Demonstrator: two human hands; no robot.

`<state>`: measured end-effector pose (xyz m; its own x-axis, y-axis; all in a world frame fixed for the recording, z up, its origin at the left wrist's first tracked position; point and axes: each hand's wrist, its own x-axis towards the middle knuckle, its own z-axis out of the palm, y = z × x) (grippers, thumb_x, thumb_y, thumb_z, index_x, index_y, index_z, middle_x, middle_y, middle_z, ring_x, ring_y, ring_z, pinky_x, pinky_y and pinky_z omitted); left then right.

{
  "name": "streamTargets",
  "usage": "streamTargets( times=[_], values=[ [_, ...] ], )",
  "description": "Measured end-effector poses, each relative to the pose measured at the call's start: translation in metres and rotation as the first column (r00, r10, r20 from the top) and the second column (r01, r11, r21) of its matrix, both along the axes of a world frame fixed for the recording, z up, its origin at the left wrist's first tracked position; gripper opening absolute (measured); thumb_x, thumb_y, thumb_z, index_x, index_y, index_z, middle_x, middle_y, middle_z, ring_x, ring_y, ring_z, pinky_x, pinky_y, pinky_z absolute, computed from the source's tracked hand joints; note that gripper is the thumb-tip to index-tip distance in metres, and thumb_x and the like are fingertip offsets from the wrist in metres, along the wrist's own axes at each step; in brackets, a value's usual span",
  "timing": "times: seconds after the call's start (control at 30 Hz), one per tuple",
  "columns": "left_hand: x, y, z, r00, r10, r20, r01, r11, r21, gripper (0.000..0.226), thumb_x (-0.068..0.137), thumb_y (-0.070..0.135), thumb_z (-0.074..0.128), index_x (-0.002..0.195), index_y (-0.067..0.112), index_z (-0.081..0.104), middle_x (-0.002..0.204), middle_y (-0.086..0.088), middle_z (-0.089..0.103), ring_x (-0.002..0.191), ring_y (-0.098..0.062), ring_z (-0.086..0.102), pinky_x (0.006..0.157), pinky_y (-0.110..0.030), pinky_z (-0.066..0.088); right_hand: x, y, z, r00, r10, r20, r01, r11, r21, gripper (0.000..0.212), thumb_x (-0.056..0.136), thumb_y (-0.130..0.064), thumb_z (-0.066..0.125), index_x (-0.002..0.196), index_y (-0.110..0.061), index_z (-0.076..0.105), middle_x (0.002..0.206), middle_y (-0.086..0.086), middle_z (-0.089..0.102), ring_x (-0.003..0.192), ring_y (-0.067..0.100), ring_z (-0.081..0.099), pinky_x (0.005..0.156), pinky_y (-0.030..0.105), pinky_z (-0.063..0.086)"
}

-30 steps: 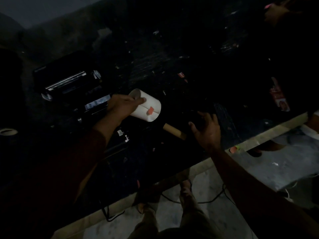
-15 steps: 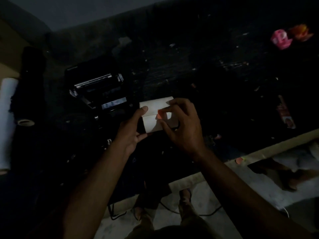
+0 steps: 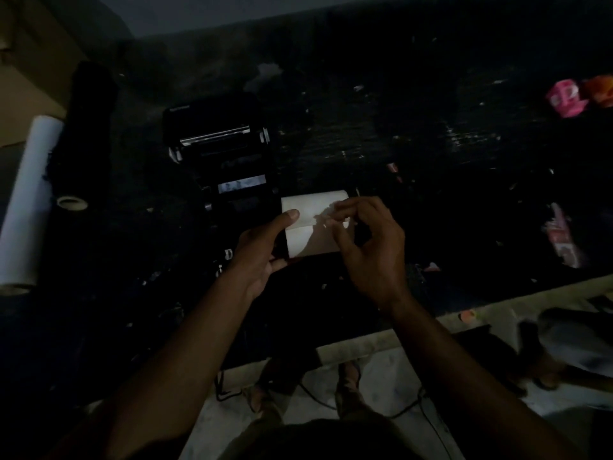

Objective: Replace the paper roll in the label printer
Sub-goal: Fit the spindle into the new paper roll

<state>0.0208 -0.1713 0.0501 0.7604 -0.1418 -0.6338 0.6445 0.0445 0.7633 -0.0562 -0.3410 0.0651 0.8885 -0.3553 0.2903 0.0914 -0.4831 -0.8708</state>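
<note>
The scene is very dim. A white paper roll (image 3: 306,224) lies sideways between my hands, just right of the black label printer (image 3: 219,151), whose lid stands open with a shiny bar across it. My left hand (image 3: 262,250) grips the roll's left end, thumb on top. My right hand (image 3: 368,247) pinches at the roll's upper right edge with fingertips; what they hold is too dark to tell beyond the paper itself.
A long white roll (image 3: 26,207) and a black roll (image 3: 88,127) lie at the left of the dark table (image 3: 431,161). Pink and orange items (image 3: 570,97) sit far right, a red packet (image 3: 564,237) nearer. The table's pale front edge (image 3: 365,343) runs below; cables and feet show on the floor.
My left hand brought the roll from beside the printer toward me. My right hand, open over the table a second ago, has come onto the roll and now pinches its edge.
</note>
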Motion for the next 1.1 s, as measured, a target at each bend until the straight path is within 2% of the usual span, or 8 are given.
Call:
streamTargets(
  times=[0.2, 0.33, 0.43, 0.5, 0.6, 0.9, 1.0, 1.1],
  values=[
    [-0.006, 0.012, -0.008, 0.995, 0.082, -0.051, -0.086, 0.994, -0.074, 0.053, 0.076, 0.043, 0.084, 0.122, 0.021, 0.069, 0.118, -0.008, 0.075, 0.109, -0.025, 0.073, 0.082, -0.043, 0.064, 0.011, -0.021, -0.023, 0.996, -0.084, -0.004, 0.080, 0.939, 0.334, 0.009, 0.091, -0.025, 0.072, 0.089, -0.017, 0.070, 0.094, 0.009, 0.073, 0.091, 0.026, 0.072, 0.085, 0.052, 0.058],
    [-0.004, 0.023, -0.014, 0.989, 0.131, -0.073, -0.139, 0.983, -0.121, 0.058, 0.068, 0.045, 0.089, 0.117, 0.021, 0.072, 0.109, -0.006, 0.079, 0.098, -0.021, 0.077, 0.076, -0.041, 0.064, 0.003, -0.057, -0.075, 0.980, -0.178, -0.092, 0.159, 0.969, -0.187, 0.016, 0.087, -0.038, 0.061, 0.083, -0.024, 0.068, 0.089, 0.002, 0.066, 0.083, 0.019, 0.066, 0.075, 0.037, 0.056],
    [0.000, 0.031, -0.017, 0.986, 0.146, -0.080, -0.156, 0.979, -0.132, 0.069, 0.058, 0.048, 0.092, 0.118, 0.021, 0.072, 0.106, -0.004, 0.081, 0.097, -0.021, 0.077, 0.076, -0.041, 0.064, -0.002, -0.076, -0.124, 0.899, -0.136, -0.417, -0.143, 0.808, -0.571, 0.048, 0.092, -0.052, 0.038, 0.092, -0.019, 0.073, 0.099, 0.003, 0.070, 0.097, 0.024, 0.062, 0.083, 0.034, 0.050],
    [0.001, 0.035, -0.019, 0.984, 0.156, -0.088, -0.166, 0.977, -0.135, 0.070, 0.056, 0.049, 0.092, 0.118, 0.021, 0.072, 0.106, -0.004, 0.081, 0.097, -0.022, 0.077, 0.074, -0.041, 0.064, -0.008, -0.081, -0.145, 0.852, -0.159, -0.499, -0.246, 0.720, -0.649, 0.039, 0.098, -0.047, 0.040, 0.099, -0.023, 0.071, 0.101, 0.002, 0.068, 0.098, 0.025, 0.061, 0.077, 0.034, 0.047],
    [0.000, 0.038, -0.022, 0.983, 0.161, -0.084, -0.171, 0.976, -0.133, 0.073, 0.056, 0.050, 0.091, 0.120, 0.022, 0.071, 0.107, -0.004, 0.081, 0.098, -0.021, 0.077, 0.073, -0.039, 0.064, -0.022, -0.075, -0.159, 0.890, -0.125, -0.438, -0.209, 0.743, -0.636, 0.030, 0.093, -0.034, 0.047, 0.098, -0.017, 0.072, 0.087, 0.008, 0.065, 0.083, 0.034, 0.064, 0.059, 0.034, 0.047],
    [-0.007, 0.038, -0.026, 0.985, 0.146, -0.087, -0.160, 0.969, -0.186, 0.055, 0.073, 0.048, 0.084, 0.121, 0.025, 0.070, 0.108, -0.001, 0.081, 0.100, -0.019, 0.077, 0.075, -0.039, 0.064, -0.046, -0.082, -0.171, 0.940, -0.117, -0.321, -0.043, 0.893, -0.449, 0.040, 0.087, -0.036, 0.065, 0.123, -0.018, 0.067, 0.113, 0.008, 0.069, 0.104, 0.030, 0.063, 0.085, 0.040, 0.054],
    [-0.010, 0.037, -0.026, 0.984, 0.150, -0.092, -0.166, 0.967, -0.195, 0.065, 0.065, 0.050, 0.086, 0.122, 0.025, 0.069, 0.106, -0.001, 0.081, 0.100, -0.020, 0.077, 0.075, -0.039, 0.064, -0.033, -0.107, -0.174, 0.858, -0.357, -0.369, 0.204, 0.897, -0.392, 0.040, 0.093, -0.040, 0.054, 0.123, -0.015, 0.064, 0.117, 0.011, 0.066, 0.108, 0.030, 0.063, 0.088, 0.041, 0.053],
    [-0.014, 0.035, -0.027, 0.981, 0.161, -0.109, -0.182, 0.957, -0.225, 0.068, 0.060, 0.051, 0.086, 0.121, 0.025, 0.070, 0.106, -0.001, 0.081, 0.100, -0.021, 0.077, 0.074, -0.040, 0.064, -0.018, -0.132, -0.181, 0.755, -0.402, -0.519, 0.166, 0.881, -0.442, 0.043, 0.095, -0.040, 0.055, 0.124, -0.011, 0.065, 0.123, 0.016, 0.064, 0.116, 0.035, 0.058, 0.095, 0.040, 0.048]
  ],
)
